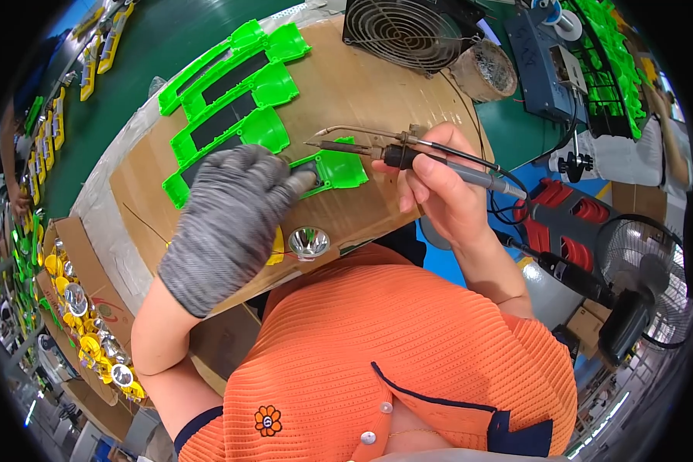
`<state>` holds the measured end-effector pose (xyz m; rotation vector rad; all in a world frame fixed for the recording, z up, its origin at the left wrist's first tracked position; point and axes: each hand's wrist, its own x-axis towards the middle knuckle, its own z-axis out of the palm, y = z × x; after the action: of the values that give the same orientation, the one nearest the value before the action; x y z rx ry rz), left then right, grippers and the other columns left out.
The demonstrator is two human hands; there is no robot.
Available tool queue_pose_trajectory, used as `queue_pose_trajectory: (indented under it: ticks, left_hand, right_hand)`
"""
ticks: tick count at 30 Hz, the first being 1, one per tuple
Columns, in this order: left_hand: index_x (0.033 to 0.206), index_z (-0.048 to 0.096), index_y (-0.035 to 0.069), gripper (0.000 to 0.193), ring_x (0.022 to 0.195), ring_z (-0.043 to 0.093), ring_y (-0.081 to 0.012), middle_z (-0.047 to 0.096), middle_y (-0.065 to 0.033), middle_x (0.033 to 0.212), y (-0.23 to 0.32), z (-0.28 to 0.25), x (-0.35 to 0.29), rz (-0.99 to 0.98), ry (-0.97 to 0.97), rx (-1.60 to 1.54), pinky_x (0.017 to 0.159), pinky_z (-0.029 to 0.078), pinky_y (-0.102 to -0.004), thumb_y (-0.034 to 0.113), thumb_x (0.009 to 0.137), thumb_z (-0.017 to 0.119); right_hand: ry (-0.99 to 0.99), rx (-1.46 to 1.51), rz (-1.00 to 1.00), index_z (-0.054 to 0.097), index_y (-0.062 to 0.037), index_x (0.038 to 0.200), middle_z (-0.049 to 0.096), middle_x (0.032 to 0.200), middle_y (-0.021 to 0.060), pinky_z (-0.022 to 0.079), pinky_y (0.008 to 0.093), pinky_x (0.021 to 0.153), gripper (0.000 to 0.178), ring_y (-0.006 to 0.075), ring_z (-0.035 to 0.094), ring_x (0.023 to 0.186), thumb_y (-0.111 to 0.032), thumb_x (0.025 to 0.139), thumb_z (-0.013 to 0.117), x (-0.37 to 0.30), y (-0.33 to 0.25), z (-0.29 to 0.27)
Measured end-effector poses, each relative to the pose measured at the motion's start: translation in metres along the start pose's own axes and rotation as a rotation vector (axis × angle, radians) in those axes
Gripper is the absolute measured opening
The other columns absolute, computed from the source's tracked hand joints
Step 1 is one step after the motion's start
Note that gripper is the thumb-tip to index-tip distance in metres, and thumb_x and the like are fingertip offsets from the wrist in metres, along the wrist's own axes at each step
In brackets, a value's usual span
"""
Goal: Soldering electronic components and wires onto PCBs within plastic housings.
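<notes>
My right hand (453,181) grips a soldering iron (473,175) like a pen. A thin curved metal tube runs along the iron, and its tip points left, above the nearest green plastic housing (343,168). In a grey knit glove, my left hand (227,223) lies over that housing, fingers curled and thumb pressed on its dark inner section. The glove hides much of the housing. Further off, several similar green housings (273,83) with dark inner panels lie in a slanted row. A shiny reflector cup (309,242) sits near the table's front edge, beside a partly hidden yellow piece (276,248).
A black fan (400,31) stands at the far edge, next to a round, tape-covered container (483,71). A blue box (548,73) with cables is at right. Reflector cups with yellow parts fill a cardboard box (92,269) at left. A standing fan (643,269) is low right.
</notes>
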<state>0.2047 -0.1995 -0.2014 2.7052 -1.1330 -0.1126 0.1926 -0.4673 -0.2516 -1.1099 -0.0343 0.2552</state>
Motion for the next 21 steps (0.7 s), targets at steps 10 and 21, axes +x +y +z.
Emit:
queue_pose_trajectory:
  ticks: [10,21]
  left_hand:
    - [0.099,0.069,0.009,0.029,0.106,0.057,-0.0329,0.063,-0.0089,0.099,0.014,-0.008,-0.054,-0.340,0.229,-0.087,0.093,0.042,-0.0451,0.012,0.071,0.076]
    - [0.101,0.063,0.012,0.021,0.090,0.061,-0.0294,0.063,-0.0081,0.090,0.024,0.027,-0.038,-0.293,0.332,-0.228,0.084,0.046,-0.0425,0.008,0.081,0.068]
  right_hand:
    - [-0.035,0.051,0.048,0.046,-0.0053,0.101,0.051,0.066,0.0050,0.049,0.0401,0.075,0.014,0.0168,0.055,0.055,-0.010,0.094,0.057,0.001,0.010,0.014]
    - [-0.103,0.256,0.137,0.044,-0.0112,0.108,0.046,0.063,0.0014,0.041,0.0583,0.105,0.013,0.0185,0.058,0.059,-0.011,0.097,0.050,-0.004,0.028,0.039]
